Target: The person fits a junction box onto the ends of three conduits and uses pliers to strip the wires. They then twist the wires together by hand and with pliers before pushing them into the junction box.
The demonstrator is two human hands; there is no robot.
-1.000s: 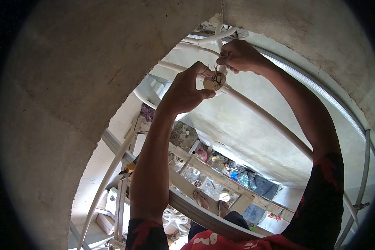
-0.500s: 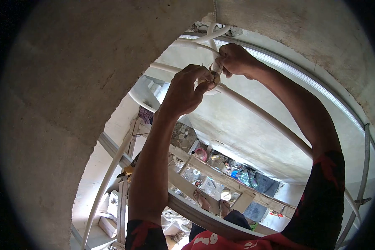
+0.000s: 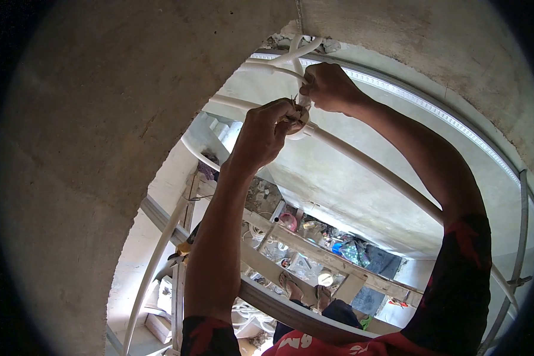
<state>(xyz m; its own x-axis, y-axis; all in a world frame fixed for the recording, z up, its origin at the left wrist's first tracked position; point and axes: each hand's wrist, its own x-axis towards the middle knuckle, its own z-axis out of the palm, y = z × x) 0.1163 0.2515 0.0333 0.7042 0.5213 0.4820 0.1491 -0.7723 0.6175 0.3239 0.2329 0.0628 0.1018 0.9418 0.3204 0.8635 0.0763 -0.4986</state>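
Observation:
Both of my hands are raised to a round white junction box (image 3: 298, 132) where white conduits meet. My left hand (image 3: 268, 132) is closed at the left side of the box, its thumb and fingers pinched around short wire ends (image 3: 294, 101). Just above and to the right, my right hand (image 3: 329, 88) is closed by the upper conduit (image 3: 303, 98); what its fingertips hold is too small to make out. A long white pipe (image 3: 368, 160) runs from the box down to the right.
A concrete surface (image 3: 95, 118) fills the left. A metal channel (image 3: 421, 98) curves across the upper right. Below are wooden scaffold beams (image 3: 314, 252), a curved metal strip (image 3: 279, 305), coiled white conduit (image 3: 249, 317) and a pink bucket (image 3: 288, 222).
My right hand has shifted slightly left along the upper conduit. The left hand's thumb and fingers have drawn closer together at the box. The view has moved slightly.

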